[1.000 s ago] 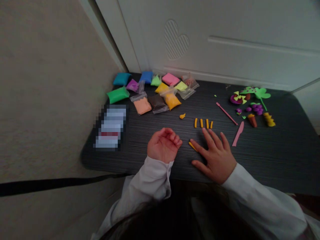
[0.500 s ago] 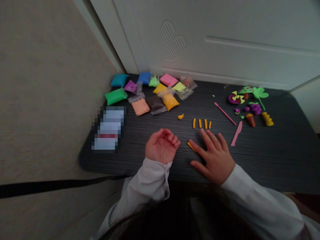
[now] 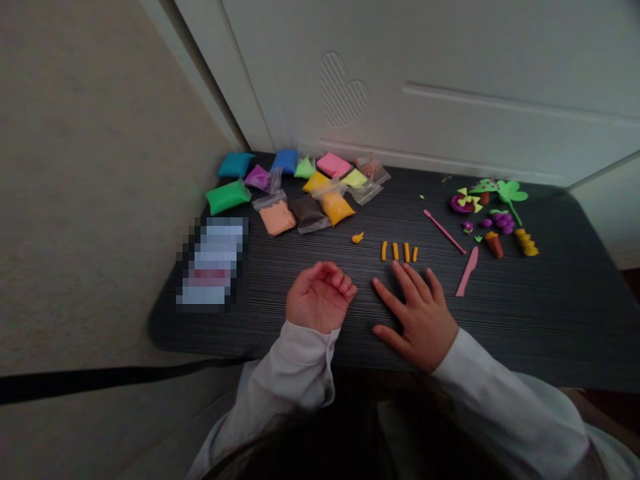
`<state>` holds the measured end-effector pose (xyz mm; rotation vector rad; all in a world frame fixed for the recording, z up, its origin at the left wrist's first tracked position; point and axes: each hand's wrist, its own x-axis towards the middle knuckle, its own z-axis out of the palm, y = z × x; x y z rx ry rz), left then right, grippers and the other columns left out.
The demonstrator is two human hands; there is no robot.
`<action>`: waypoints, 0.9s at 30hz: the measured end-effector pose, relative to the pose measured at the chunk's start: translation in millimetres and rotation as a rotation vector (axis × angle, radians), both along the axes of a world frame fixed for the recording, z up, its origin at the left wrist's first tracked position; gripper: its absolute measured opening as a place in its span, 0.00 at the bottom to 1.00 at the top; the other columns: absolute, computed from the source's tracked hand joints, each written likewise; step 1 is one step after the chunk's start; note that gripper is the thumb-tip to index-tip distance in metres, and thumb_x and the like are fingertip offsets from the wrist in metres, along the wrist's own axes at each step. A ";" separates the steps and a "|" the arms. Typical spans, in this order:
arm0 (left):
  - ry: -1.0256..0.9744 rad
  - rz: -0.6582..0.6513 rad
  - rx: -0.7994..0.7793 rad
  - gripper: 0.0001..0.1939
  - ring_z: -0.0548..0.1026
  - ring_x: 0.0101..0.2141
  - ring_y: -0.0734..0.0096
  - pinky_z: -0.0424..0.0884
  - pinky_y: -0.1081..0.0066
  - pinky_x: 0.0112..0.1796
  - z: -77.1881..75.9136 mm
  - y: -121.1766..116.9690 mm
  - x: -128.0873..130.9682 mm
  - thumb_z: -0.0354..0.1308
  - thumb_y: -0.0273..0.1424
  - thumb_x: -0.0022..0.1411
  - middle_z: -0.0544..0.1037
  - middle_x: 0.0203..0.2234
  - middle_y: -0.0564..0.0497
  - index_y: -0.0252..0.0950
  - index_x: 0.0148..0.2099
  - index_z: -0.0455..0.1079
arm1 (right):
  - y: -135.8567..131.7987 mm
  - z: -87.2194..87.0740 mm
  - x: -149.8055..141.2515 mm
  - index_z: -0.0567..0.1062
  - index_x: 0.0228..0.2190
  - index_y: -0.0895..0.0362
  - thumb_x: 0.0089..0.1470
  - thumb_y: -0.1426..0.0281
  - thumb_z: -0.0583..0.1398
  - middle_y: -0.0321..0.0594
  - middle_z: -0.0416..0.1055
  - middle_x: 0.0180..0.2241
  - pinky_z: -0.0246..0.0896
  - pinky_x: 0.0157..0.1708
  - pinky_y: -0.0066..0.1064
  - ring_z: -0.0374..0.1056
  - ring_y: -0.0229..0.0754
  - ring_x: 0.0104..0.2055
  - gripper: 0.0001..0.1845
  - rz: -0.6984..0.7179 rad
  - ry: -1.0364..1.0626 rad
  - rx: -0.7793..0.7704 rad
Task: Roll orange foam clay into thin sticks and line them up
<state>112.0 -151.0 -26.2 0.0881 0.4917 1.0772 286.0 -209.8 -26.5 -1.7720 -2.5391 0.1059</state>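
Note:
My left hand [image 3: 320,298] rests palm up on the dark table, its fingers curled in together and its bare palm showing nothing held. Beside it, my right hand [image 3: 417,313] lies palm down with the fingers spread. No clay shows around its fingers; whatever is under them is hidden. Just beyond its fingertips several short orange clay strips [image 3: 395,251] stand in a row. A small orange clay lump [image 3: 357,237] sits farther off, between the two hands.
Bags of coloured clay [image 3: 309,212] crowd the back left. A blurred-out phone-like object [image 3: 213,263] lies at the left. On the right are a pink clay knife [image 3: 467,272], a thin pink stick tool [image 3: 445,232] and finished clay figures, among them purple grapes [image 3: 501,222].
The orange strip seen under my right index finger is now out of sight beneath the hand. The whole view has shifted slightly; my left hand keeps its pose.

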 end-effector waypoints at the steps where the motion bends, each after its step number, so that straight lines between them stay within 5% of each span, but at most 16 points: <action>1: -0.001 -0.002 0.001 0.14 0.62 0.21 0.76 0.59 0.71 0.26 0.1 0.3 0.0 0.43 0.30 0.55 0.61 0.16 0.52 0.32 0.25 0.68 | -0.5 -0.8 -1.9 0.53 0.56 0.48 0.49 0.47 0.44 0.51 0.40 0.60 0.29 0.55 0.55 0.38 0.53 0.61 0.35 0.020 0.004 -0.009; 8: 0.000 0.000 0.000 0.14 0.62 0.21 0.76 0.59 0.72 0.26 0.3 -0.3 0.5 0.44 0.30 0.55 0.62 0.17 0.52 0.32 0.25 0.68 | 0.5 0.9 2.9 0.55 0.55 0.49 0.49 0.47 0.46 0.51 0.42 0.60 0.29 0.55 0.55 0.39 0.54 0.61 0.35 -0.074 -0.010 0.016; 12: 0.002 0.002 0.012 0.14 0.62 0.22 0.76 0.59 0.71 0.26 -0.4 -0.7 0.4 0.44 0.30 0.55 0.62 0.17 0.52 0.32 0.25 0.69 | -0.9 -0.1 2.2 0.54 0.55 0.46 0.48 0.46 0.45 0.47 0.42 0.60 0.30 0.55 0.54 0.40 0.52 0.61 0.35 0.037 0.007 -0.013; 17: 0.007 -0.008 0.003 0.15 0.62 0.21 0.76 0.59 0.72 0.26 0.2 -0.4 1.0 0.44 0.30 0.55 0.62 0.17 0.52 0.32 0.25 0.68 | 0.6 -1.3 5.1 0.56 0.55 0.49 0.48 0.47 0.47 0.51 0.42 0.60 0.30 0.54 0.55 0.39 0.55 0.61 0.35 -0.113 -0.014 0.040; 22: 0.008 -0.003 0.000 0.15 0.62 0.21 0.76 0.59 0.71 0.26 0.3 -0.3 1.0 0.44 0.30 0.55 0.61 0.16 0.52 0.32 0.25 0.68 | -3.0 -0.6 2.7 0.53 0.55 0.45 0.48 0.46 0.46 0.48 0.43 0.60 0.30 0.55 0.55 0.40 0.53 0.61 0.35 0.044 0.007 -0.008; 27: 0.005 -0.011 -0.006 0.15 0.62 0.21 0.76 0.58 0.72 0.26 0.0 -0.3 1.1 0.43 0.30 0.55 0.61 0.16 0.52 0.32 0.24 0.68 | -0.7 0.4 4.1 0.56 0.54 0.48 0.48 0.47 0.46 0.51 0.42 0.60 0.29 0.54 0.56 0.39 0.55 0.61 0.35 -0.081 -0.019 0.028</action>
